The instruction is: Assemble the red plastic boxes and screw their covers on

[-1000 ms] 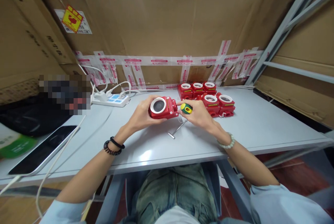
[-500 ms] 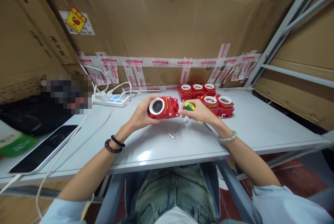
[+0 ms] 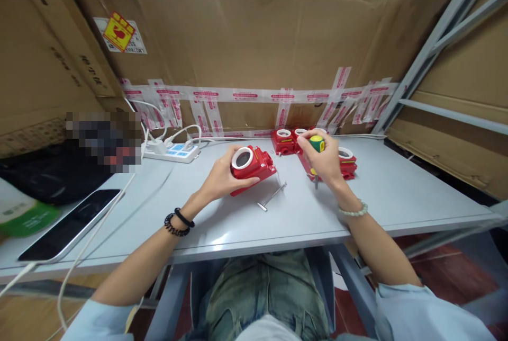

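Note:
My left hand [image 3: 220,176] is wrapped round a red box-shaped housing [image 3: 260,164] with a white ring about a dark round window. The housing is tilted, its window facing up. In my closed right hand [image 3: 327,160] is a screwdriver [image 3: 317,143] with a green and yellow handle; its metal shaft points down below the hand. That hand is in front of several similar red housings [image 3: 283,145] and partly hides them. Between my hands, a T-handle wrench [image 3: 273,196] lies on the white table [image 3: 246,224].
Behind the table stands a big taped cardboard sheet [image 3: 238,28]. At the left are a white power strip [image 3: 178,153] with plugs, a dark-screened tablet or phone [image 3: 71,224], a white cable [image 3: 101,219] and a black bag [image 3: 51,171]. A grey metal frame [image 3: 448,39] rises at the right.
My right hand with the screwdriver has moved right, away from the held housing, to the other red housings. The held housing has turned and tilted in my left hand.

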Tool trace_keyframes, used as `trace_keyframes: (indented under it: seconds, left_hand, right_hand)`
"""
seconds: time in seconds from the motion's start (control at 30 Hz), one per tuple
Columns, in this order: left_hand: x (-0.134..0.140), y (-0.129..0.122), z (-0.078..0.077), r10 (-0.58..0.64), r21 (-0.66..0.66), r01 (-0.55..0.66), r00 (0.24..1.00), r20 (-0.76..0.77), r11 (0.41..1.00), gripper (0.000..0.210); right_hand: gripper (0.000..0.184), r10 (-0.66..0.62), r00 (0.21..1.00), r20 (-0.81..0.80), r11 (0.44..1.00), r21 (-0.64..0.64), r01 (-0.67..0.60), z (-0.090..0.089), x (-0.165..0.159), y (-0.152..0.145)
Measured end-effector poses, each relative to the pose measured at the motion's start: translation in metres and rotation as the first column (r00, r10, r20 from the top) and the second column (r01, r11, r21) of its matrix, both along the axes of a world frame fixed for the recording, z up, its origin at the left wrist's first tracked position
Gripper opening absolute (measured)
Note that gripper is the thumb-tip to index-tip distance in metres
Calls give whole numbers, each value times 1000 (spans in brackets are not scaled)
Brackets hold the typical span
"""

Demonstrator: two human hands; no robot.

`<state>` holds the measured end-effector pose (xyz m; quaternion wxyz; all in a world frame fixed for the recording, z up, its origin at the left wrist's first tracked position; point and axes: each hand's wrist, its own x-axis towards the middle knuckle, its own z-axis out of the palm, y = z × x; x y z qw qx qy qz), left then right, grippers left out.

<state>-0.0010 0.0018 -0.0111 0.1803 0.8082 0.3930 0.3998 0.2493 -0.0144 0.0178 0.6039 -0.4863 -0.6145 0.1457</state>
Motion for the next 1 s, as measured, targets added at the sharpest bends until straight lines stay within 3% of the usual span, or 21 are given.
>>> trace_keyframes:
  seconds: [0.07,0.2,0.5,0.73,0.87,1.0]
  left_hand:
    - [9,-4,-1,22,-24,-22,999,-37,999,67]
    - [34,-13,0,70,-53,-81,980,-187,995,66]
    - [81,-27,3,124,-18,-153,854,-506,988,76]
    - [87,-28,-2,142,-30,-192,813,-565,981,76]
    - [80,-11,2,32,-60,-83,807,-590,995,72]
    - [61,7,8,-26,-35,3,750,-661,999,80]
  right_hand:
    - [17,-63,997,45,996,71,59,-1,4,4]
    - [13,-51,993,104,998,41,47,-4,9,8]
    - [13,-139,973,181,989,72,128,-4,15,8]
    - [12,-151,965,216,988,51,143,-4,16,8]
    - [11,-149,964,221,989,57,139,-6,15,10]
    - [12,-93,960,265,996,14,92,-11,12,12]
